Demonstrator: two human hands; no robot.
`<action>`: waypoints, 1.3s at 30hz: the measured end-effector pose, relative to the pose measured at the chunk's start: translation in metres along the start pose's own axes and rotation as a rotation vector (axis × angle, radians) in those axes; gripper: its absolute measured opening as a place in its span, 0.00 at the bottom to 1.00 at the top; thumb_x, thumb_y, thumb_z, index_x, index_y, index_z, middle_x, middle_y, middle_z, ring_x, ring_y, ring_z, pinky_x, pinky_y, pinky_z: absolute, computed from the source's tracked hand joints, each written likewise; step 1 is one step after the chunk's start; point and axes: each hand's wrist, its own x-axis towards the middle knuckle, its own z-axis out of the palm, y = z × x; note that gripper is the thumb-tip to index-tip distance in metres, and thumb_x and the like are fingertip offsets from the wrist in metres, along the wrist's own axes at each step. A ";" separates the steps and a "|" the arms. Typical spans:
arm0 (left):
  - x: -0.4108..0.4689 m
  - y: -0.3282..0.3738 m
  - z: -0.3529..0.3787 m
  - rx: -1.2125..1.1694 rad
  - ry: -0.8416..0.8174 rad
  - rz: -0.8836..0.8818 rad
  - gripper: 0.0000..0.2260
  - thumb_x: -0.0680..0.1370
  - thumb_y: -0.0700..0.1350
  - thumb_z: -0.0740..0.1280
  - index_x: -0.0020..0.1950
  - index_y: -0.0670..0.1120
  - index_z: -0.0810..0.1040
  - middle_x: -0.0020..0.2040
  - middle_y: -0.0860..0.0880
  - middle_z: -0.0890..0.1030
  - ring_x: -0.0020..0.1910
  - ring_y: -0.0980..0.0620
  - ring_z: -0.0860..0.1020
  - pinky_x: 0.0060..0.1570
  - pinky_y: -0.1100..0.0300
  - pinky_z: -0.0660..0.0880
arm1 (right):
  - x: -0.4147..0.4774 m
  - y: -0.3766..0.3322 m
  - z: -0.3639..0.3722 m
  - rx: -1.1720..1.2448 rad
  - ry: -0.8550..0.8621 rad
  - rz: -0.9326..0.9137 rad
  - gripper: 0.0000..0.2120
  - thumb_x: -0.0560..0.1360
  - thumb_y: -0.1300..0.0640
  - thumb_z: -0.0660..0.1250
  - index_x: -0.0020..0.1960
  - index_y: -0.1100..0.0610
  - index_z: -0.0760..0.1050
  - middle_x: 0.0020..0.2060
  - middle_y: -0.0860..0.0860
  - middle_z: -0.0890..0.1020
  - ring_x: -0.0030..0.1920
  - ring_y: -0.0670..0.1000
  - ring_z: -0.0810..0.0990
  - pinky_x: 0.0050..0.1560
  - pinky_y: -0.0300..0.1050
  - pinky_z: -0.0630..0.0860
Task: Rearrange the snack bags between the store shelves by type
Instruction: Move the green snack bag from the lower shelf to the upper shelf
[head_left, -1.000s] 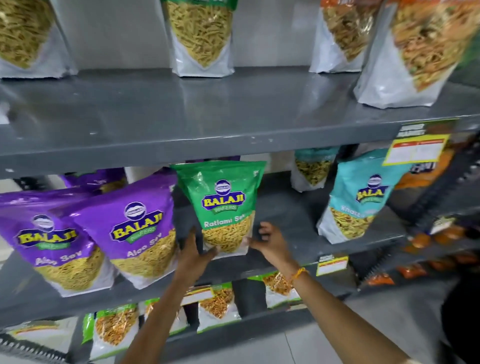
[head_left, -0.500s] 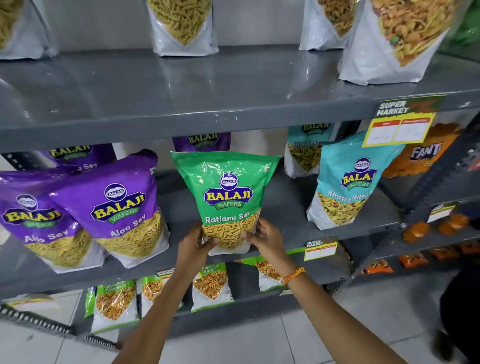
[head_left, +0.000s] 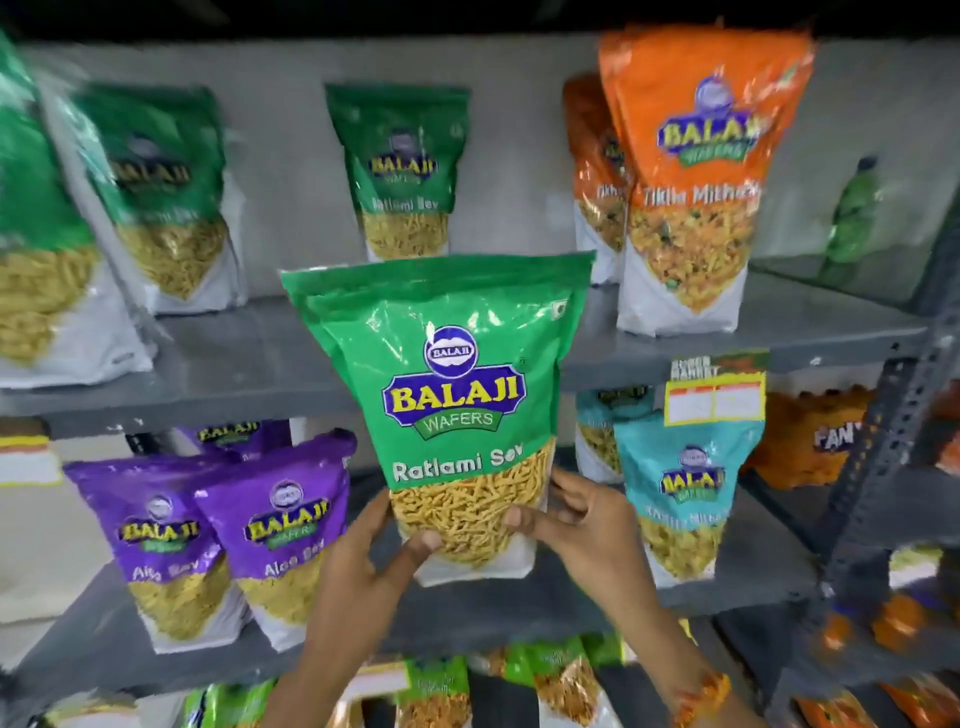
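Gripped at its lower corners, a green Ratlami Sev bag (head_left: 457, 410) is held upright by the left hand (head_left: 363, 566) and the right hand (head_left: 582, 525), in front of the upper shelf (head_left: 249, 364). More green bags (head_left: 400, 171) are stood on that shelf; purple Aloo Sev bags (head_left: 280, 530) are seen below.

Both forearms are bare, with no sleeves in view. The right wrist wears an orange thread band (head_left: 701, 696), blurred at the frame's lower edge; the left wrist is bare
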 end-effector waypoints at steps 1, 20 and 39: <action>0.006 0.014 -0.005 -0.027 0.016 0.027 0.10 0.65 0.51 0.69 0.45 0.59 0.75 0.37 0.71 0.81 0.40 0.73 0.77 0.38 0.78 0.69 | 0.005 -0.016 0.000 0.000 -0.003 -0.034 0.16 0.56 0.49 0.76 0.44 0.43 0.81 0.39 0.36 0.86 0.46 0.40 0.83 0.44 0.31 0.77; 0.208 0.041 -0.076 0.075 -0.001 0.124 0.15 0.73 0.42 0.69 0.59 0.42 0.74 0.53 0.44 0.82 0.53 0.50 0.79 0.51 0.61 0.75 | 0.176 -0.109 0.061 -0.188 0.130 -0.257 0.05 0.62 0.49 0.76 0.36 0.42 0.80 0.41 0.51 0.86 0.43 0.48 0.84 0.50 0.58 0.81; 0.225 0.019 -0.079 0.249 -0.132 0.029 0.19 0.67 0.51 0.74 0.56 0.49 0.77 0.56 0.47 0.82 0.54 0.48 0.79 0.59 0.49 0.75 | 0.198 -0.081 0.054 -0.266 -0.060 -0.014 0.22 0.56 0.48 0.79 0.44 0.59 0.81 0.48 0.60 0.85 0.51 0.58 0.83 0.58 0.62 0.76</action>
